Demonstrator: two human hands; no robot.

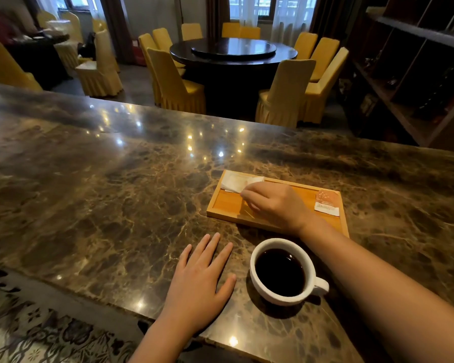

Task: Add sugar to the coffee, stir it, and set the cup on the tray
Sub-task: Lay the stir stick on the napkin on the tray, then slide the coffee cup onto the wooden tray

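A white cup [257, 281] full of black coffee stands on the marble counter, handle to the right. Beyond it lies a wooden tray [224, 203]. At the tray's far left corner rests a white packet [236, 181]; my right hand [275, 203] hovers over the tray with its fingertips pinching that packet's near edge. An orange and white sachet [326, 201] lies at the tray's right end. A thin pale stick [248, 213] shows under my right hand. My left hand [199, 281] lies flat on the counter left of the cup, fingers spread, holding nothing.
The brown marble counter [102, 179] stretches far to the left and ends at a near edge by my left wrist. Beyond the counter stand a dark round table [233, 52] with yellow-covered chairs and a dark shelf unit [417, 74] at the right.
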